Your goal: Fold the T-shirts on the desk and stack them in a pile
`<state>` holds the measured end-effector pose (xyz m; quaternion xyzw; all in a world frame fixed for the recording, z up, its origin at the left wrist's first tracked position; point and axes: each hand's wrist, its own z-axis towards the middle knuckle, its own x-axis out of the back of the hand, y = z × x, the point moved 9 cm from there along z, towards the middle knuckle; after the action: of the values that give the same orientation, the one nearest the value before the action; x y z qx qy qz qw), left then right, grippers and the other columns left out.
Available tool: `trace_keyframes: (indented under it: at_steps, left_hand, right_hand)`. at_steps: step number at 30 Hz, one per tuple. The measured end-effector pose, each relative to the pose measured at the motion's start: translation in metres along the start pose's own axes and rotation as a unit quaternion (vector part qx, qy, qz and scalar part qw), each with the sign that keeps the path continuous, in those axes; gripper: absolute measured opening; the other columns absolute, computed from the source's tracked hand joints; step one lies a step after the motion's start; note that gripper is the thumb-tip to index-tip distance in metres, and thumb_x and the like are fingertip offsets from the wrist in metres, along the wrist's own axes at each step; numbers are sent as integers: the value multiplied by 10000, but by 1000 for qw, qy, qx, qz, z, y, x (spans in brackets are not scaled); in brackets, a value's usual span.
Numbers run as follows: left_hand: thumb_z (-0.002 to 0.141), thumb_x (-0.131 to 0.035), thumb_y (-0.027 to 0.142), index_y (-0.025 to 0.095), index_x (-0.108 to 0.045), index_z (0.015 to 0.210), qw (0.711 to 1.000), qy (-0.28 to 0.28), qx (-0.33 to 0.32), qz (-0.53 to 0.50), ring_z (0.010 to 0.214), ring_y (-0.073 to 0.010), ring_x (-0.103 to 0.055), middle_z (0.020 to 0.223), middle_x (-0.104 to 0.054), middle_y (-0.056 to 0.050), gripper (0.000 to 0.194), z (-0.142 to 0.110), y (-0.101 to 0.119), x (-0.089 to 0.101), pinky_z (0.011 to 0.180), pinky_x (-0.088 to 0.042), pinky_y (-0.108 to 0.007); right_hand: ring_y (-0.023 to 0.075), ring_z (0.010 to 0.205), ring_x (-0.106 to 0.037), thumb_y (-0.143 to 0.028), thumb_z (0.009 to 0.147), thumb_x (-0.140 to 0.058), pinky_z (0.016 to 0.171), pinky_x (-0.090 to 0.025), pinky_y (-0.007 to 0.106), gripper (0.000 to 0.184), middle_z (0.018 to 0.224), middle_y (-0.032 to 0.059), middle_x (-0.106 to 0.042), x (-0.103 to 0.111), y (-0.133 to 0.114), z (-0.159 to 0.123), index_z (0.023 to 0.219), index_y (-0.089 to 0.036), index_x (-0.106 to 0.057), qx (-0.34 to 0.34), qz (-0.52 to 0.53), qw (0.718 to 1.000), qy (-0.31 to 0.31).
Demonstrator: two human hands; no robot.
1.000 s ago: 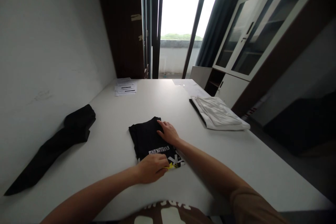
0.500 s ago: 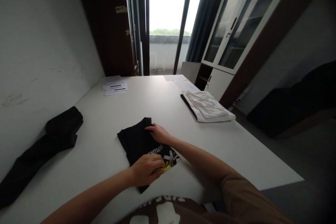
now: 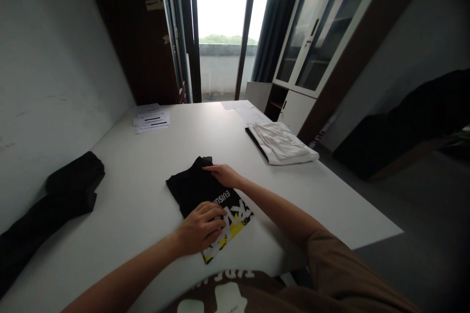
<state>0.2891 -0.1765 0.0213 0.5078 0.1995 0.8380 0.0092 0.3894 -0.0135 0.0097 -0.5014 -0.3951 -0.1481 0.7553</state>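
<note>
A black T-shirt point(image 3: 194, 186) with white lettering and a yellow, white and black print lies folded on the white table point(image 3: 139, 234) in front of me. My left hand point(image 3: 201, 227) rests over its near part, fingers laid across the print and slightly apart. Along the right side of the shirt's far end, my right hand point(image 3: 225, 176) touches the cloth with its fingers stretched out. The thumb side of that hand is partly hidden. Some of the print is covered by my left hand.
At the table's right edge sits a folded stack of white cloth point(image 3: 282, 142) with a dark layer beneath. Black clothing point(image 3: 69, 186) lies at the left by the wall. Papers point(image 3: 152, 118) lie at the back left. A glass-door cabinet point(image 3: 312, 34) stands at the back right.
My left hand has let go of the shirt's near edge and now lies on the cloth. More of the print shows, spread flat. The right hand stays near the far end. The view has shifted slightly.
</note>
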Motion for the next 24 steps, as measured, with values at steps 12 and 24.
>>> trace_keyframes:
  at_steps: [12, 24]
  left_hand:
    - [976, -540, 169, 234, -659, 1104, 996, 36, 82, -26, 1285, -238, -535, 1329, -625, -89, 186, -8, -39, -2, 1100, -472, -448]
    - [949, -572, 147, 245, -676, 1073, 992, 26, 120, -44, 1255, -229, -557, 1344, -621, -79, 189, -8, -51, -7, 1071, -500, -425]
  right_hand:
    - [200, 1213, -650, -230, 959, -574, 1135, -468, 411, 463, 1353, 20, -667, 193, 72, -17, 1419, -264, -619, -44, 29, 991, 126]
    - [158, 936, -691, -256, 960, -618, 940, -541, 371, 464, 1149, 135, -723, 368, 176, -24, 1390, -79, -618, -197, -53, 955, 215]
